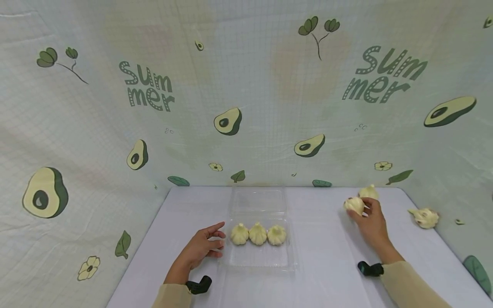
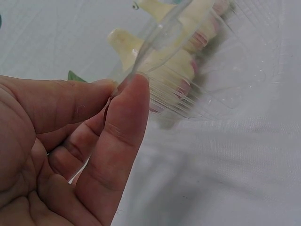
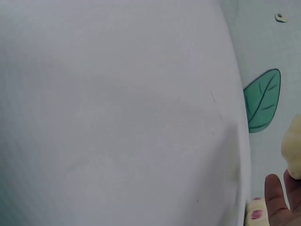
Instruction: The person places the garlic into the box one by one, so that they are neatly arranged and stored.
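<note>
A clear plastic box (image 1: pixel 259 260) lies with its lid up at the back, three garlic bulbs (image 1: pixel 257 234) side by side inside it. At the box's left edge is my left hand (image 1: pixel 204 244). In the left wrist view its thumb and a finger pinch the rim of the clear box (image 2: pixel 254 92). Off to the right, my right hand (image 1: pixel 372 223) holds another garlic bulb (image 1: pixel 353 206) between thumb and fingers, above the table. The right wrist view catches only part of that held bulb (image 3: pixel 292 148) and a few fingertips at its right border.
Behind the right hand stands one more garlic bulb (image 1: pixel 369 191). Another garlic bulb (image 1: pixel 425 218) lies on its side by the table's right edge. Cloth printed with avocados hangs behind the white table (image 1: pixel 319 256) and along both sides.
</note>
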Tool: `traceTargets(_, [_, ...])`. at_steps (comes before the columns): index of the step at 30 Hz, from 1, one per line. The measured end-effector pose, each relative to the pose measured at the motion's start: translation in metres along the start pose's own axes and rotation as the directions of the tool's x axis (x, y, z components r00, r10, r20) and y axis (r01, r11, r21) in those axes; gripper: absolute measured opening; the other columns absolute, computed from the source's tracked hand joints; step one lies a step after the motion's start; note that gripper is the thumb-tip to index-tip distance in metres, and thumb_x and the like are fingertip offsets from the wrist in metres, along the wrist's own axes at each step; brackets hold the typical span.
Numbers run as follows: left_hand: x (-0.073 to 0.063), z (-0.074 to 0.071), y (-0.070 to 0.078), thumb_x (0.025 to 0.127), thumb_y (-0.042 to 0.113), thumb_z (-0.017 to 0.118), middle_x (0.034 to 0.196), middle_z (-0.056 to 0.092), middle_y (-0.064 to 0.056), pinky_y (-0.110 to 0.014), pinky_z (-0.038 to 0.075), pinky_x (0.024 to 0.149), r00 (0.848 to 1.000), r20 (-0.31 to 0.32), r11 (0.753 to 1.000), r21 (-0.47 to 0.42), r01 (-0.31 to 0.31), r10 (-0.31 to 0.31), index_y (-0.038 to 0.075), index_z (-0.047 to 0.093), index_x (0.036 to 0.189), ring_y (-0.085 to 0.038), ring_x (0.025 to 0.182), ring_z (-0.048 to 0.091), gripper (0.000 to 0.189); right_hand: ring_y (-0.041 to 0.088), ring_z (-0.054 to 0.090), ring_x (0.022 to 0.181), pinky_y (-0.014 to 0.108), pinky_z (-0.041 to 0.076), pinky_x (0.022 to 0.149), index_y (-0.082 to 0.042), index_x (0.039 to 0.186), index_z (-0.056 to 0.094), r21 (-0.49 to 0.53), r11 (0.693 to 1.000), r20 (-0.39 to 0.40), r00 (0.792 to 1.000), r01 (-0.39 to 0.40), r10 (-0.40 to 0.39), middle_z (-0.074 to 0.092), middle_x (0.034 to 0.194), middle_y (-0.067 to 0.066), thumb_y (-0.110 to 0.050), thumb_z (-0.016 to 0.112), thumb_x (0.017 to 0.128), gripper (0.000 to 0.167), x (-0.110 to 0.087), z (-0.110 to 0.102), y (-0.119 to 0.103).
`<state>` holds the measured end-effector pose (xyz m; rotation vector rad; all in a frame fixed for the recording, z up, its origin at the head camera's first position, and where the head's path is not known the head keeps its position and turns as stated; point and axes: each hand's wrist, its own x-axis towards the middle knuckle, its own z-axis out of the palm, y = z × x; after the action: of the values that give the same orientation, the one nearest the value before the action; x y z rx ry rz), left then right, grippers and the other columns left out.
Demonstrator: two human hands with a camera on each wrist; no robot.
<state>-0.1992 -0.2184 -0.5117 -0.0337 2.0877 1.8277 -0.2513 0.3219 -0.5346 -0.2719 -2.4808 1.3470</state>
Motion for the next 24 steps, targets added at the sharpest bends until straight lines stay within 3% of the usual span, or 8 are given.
traceTargets(4, [0.000, 0.000, 0.000, 0.097, -0.002, 0.070, 0.127, 0.057, -0.015, -0.033, 0.064, 0.072, 1.000, 0.004, 1.000, -0.002, -0.002, 0.002, 0.006, 0.041, 0.162, -0.018, 0.091, 0.064, 0.072, 0.043, 0.050, 0.134, 0.015, 0.038, 0.084, 0.002, 0.153, 0.037, -0.002, 1.000, -0.005, 1.000, 0.011, -0.011, 0.043, 0.156, 0.027, -0.024, 0.073, 0.100, 0.070, -0.002, 0.000, -0.003])
traceTargets(11, [0.000, 0.000, 0.000, 0.097, -0.002, 0.069, 0.126, 0.057, -0.015, -0.033, 0.064, 0.072, 1.000, 0.009, 1.000, -0.002, -0.008, 0.008, 0.006, 0.040, 0.163, -0.018, 0.090, 0.064, 0.072, 0.031, 0.050, 0.117, 0.003, 0.036, 0.076, 0.000, 0.152, 0.050, -0.018, 0.997, -0.049, 0.996, 0.075, -0.076, 0.047, 0.146, 0.027, -0.017, 0.075, 0.098, 0.062, -0.005, 0.001, -0.004])
traceTargets(17, [0.000, 0.000, 0.000, 0.097, -0.003, 0.069, 0.125, 0.057, -0.014, -0.034, 0.064, 0.071, 1.000, 0.001, 1.000, 0.001, -0.002, 0.002, 0.007, 0.041, 0.162, -0.019, 0.090, 0.064, 0.072, 0.032, 0.049, 0.118, -0.003, 0.036, 0.076, -0.001, 0.154, 0.051, -0.012, 0.995, -0.034, 0.995, 0.095, -0.095, 0.047, 0.149, 0.027, -0.018, 0.074, 0.100, 0.061, -0.008, 0.000, -0.009])
traceTargets(24, [0.000, 0.000, 0.000, 0.097, -0.003, 0.069, 0.125, 0.058, -0.014, -0.034, 0.064, 0.071, 1.000, 0.000, 1.000, 0.002, -0.002, 0.002, 0.007, 0.041, 0.162, -0.020, 0.091, 0.064, 0.072, 0.040, 0.053, 0.130, 0.020, 0.040, 0.083, -0.005, 0.144, 0.055, -0.026, 1.000, -0.039, 0.999, 0.013, -0.014, 0.053, 0.152, 0.023, -0.025, 0.077, 0.098, 0.055, -0.015, 0.002, -0.023])
